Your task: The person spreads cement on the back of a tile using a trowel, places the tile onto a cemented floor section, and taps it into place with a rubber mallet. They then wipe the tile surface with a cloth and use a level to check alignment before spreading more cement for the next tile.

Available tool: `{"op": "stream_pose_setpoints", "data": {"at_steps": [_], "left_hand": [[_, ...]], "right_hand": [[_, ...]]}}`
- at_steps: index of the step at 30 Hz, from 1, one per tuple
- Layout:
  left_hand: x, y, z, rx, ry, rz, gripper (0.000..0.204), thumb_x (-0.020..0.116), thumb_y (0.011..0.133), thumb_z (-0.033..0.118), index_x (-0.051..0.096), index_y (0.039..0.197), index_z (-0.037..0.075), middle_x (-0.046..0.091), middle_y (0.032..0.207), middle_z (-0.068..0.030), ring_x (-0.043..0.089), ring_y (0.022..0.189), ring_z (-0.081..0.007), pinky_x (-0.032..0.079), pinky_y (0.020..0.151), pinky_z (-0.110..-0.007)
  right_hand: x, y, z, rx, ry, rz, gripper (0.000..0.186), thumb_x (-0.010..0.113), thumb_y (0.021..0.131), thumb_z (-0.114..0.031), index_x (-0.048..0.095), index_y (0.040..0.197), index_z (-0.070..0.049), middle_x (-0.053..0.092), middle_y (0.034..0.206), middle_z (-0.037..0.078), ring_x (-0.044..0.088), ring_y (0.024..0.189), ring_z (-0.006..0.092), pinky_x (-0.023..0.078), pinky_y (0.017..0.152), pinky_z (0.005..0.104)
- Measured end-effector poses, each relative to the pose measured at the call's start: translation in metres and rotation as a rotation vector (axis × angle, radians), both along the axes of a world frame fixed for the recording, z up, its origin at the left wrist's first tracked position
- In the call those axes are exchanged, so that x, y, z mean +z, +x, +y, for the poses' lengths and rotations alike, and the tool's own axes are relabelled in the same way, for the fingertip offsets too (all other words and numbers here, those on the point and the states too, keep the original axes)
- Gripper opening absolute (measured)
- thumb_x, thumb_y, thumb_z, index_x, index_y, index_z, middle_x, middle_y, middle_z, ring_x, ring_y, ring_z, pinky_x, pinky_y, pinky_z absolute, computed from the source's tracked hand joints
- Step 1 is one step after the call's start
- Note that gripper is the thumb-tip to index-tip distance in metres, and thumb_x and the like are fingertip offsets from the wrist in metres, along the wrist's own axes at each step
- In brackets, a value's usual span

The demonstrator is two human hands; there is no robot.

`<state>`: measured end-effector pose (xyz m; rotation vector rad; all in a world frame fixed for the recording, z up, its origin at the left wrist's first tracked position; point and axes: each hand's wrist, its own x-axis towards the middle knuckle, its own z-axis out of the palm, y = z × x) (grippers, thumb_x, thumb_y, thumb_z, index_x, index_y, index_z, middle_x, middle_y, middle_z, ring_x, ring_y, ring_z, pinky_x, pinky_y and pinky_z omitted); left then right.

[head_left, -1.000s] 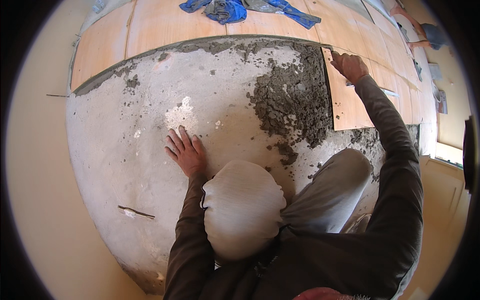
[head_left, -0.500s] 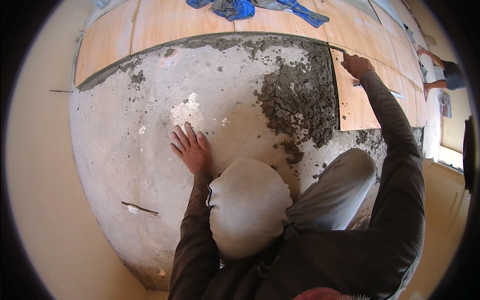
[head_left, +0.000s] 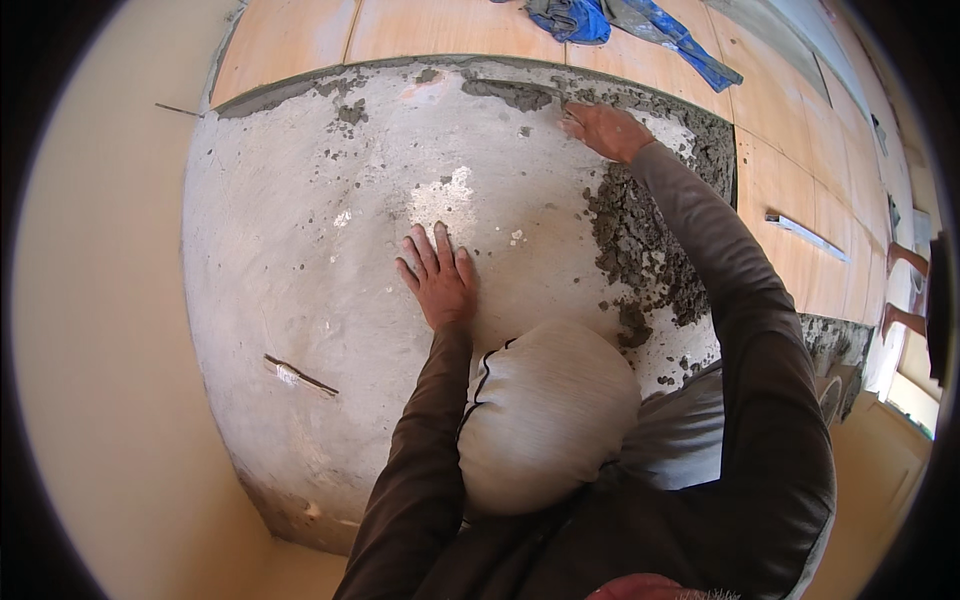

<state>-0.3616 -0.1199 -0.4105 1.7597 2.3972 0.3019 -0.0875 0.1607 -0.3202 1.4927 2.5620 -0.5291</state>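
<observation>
My left hand (head_left: 445, 285) lies flat on the bare concrete floor (head_left: 300, 250), fingers spread, holding nothing. It rests just below a pale white patch (head_left: 443, 203). My right hand (head_left: 608, 131) reaches forward, closed round the handle of a trowel (head_left: 512, 94). The trowel's blade points left, looks smeared with grey mortar, and lies low by the front edge of the far tile row (head_left: 450, 35). Most of its handle is hidden by my fingers. Under and beside my right forearm spreads a lumpy bed of wet mortar (head_left: 650, 235).
Wood-coloured tiles (head_left: 775, 180) continue on the right, with a metal bar (head_left: 808, 238) lying on them. Blue and grey cloths (head_left: 575, 20) lie on the far tiles. A short rod (head_left: 300, 374) sits on the concrete at left. Another person's limbs (head_left: 905, 290) show at far right.
My right hand has swung left with the trowel, from the right-hand tile's edge to the concrete by the far tile row. My left hand stays flat on the floor. The view has shifted.
</observation>
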Motion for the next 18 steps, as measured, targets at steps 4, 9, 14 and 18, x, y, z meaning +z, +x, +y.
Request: {"op": "stream_pose_setpoints", "data": {"at_steps": [4,9,14,18], "left_hand": [[0.003,-0.001,-0.001,-0.002,-0.004,0.007,0.062,0.035,0.109,0.046,0.031,0.165,0.017,0.017,0.173,-0.0189,0.010,0.161,-0.0392,0.001,0.127,-0.061],[0.000,0.015,-0.001,-0.028,-0.018,-0.039,0.062,0.037,0.109,0.044,0.031,0.164,0.018,0.017,0.173,-0.0184,0.011,0.160,-0.0397,0.001,0.127,-0.062],[0.007,0.000,0.000,-0.005,-0.001,-0.030,0.061,0.037,0.109,0.043,0.032,0.164,0.018,0.016,0.173,-0.0181,0.012,0.160,-0.0397,0.002,0.127,-0.062],[0.005,0.010,0.004,-0.024,-0.001,-0.030,0.060,0.037,0.109,0.043,0.032,0.164,0.018,0.017,0.173,-0.0181,0.013,0.160,-0.0399,0.002,0.127,-0.061]], "right_hand": [[0.013,-0.025,0.011,-0.083,0.024,0.021,0.053,0.046,0.108,-0.045,0.054,0.145,-0.007,0.069,0.127,0.024,0.065,0.119,0.0419,0.051,0.102,0.0548],[-0.016,-0.032,0.024,-0.071,0.109,0.062,0.050,0.045,0.108,-0.046,0.058,0.138,-0.008,0.070,0.124,0.022,0.067,0.116,0.0410,0.052,0.099,0.0541],[0.051,-0.094,0.004,0.122,0.124,-0.094,0.042,0.048,0.106,-0.040,0.061,0.132,-0.009,0.072,0.123,0.017,0.069,0.114,0.0376,0.055,0.095,0.0515],[0.021,-0.152,0.042,0.101,0.327,0.000,0.030,0.055,0.101,-0.025,0.070,0.119,-0.007,0.076,0.113,0.015,0.073,0.106,0.0355,0.059,0.087,0.0488]]}}
